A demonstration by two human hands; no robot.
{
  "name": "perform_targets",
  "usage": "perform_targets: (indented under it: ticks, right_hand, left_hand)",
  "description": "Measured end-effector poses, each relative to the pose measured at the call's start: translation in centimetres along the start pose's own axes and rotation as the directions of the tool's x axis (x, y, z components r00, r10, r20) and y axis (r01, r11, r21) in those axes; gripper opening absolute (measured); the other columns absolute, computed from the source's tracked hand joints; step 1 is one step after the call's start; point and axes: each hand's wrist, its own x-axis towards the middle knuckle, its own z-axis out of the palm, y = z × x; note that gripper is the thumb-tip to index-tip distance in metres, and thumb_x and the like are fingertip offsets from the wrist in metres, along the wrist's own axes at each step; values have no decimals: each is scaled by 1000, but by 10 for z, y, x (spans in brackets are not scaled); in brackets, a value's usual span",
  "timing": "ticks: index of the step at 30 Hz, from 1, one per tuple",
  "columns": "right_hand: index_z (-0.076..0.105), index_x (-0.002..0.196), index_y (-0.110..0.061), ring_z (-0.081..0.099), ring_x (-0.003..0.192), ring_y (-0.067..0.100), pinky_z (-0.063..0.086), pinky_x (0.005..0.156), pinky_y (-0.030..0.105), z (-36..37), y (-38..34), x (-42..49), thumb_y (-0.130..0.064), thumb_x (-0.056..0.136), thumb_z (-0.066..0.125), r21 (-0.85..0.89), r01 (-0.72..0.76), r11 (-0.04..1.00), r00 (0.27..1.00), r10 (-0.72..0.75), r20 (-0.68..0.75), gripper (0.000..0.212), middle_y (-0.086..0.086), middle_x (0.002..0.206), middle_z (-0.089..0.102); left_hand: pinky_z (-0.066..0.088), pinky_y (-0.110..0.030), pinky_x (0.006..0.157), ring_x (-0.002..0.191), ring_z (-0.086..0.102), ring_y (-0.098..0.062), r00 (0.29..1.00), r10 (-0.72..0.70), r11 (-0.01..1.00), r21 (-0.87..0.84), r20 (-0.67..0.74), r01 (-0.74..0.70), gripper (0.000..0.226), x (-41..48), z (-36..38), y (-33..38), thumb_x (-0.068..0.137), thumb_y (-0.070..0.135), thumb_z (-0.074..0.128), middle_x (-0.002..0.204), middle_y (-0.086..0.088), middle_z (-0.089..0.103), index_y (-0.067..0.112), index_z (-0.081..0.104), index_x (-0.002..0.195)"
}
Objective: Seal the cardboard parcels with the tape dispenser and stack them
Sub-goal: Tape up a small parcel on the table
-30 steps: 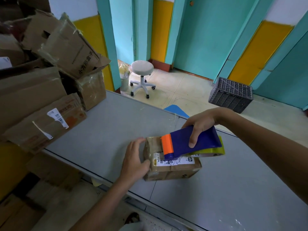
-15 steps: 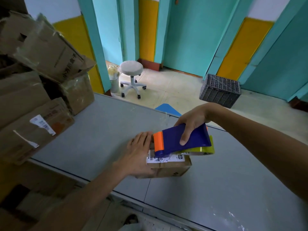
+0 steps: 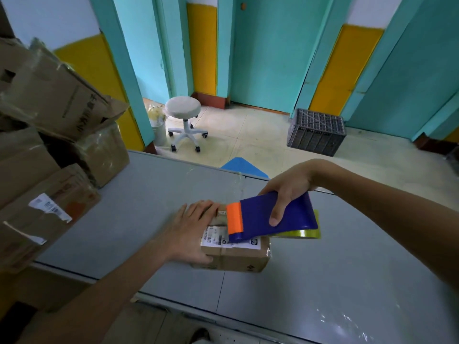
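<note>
My flat left hand (image 3: 191,229) is pressing the parcel (image 3: 238,254); my right hand (image 3: 288,192) is gripping the tape dispenser (image 3: 260,219); sealing apparently unfinished, stacking remaining.

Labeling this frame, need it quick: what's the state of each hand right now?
Left hand: open, straight fingers pressing down on the cardboard parcel.
Right hand: closed, grip around the blue tape dispenser above the parcel.

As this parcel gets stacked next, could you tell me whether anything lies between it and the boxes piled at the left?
Nothing visible does: only bare table lies between the parcel and the piled boxes. The left hand rests on the parcel's left end.
</note>
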Motion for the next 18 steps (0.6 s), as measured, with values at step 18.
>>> perform_targets:
  ticks: [18]
  right_hand:
    - [60, 112, -17, 68, 90, 18, 57, 67, 26, 19, 61, 2, -47, 47, 86, 420, 185, 888, 983, -169, -76, 77, 4, 106, 69]
  left_hand:
    - [23, -48, 111, 138, 16, -28, 971, -82, 995, -66, -225, 69, 112, -11, -11, 43, 62, 89, 34, 153, -13, 16, 14, 16, 144]
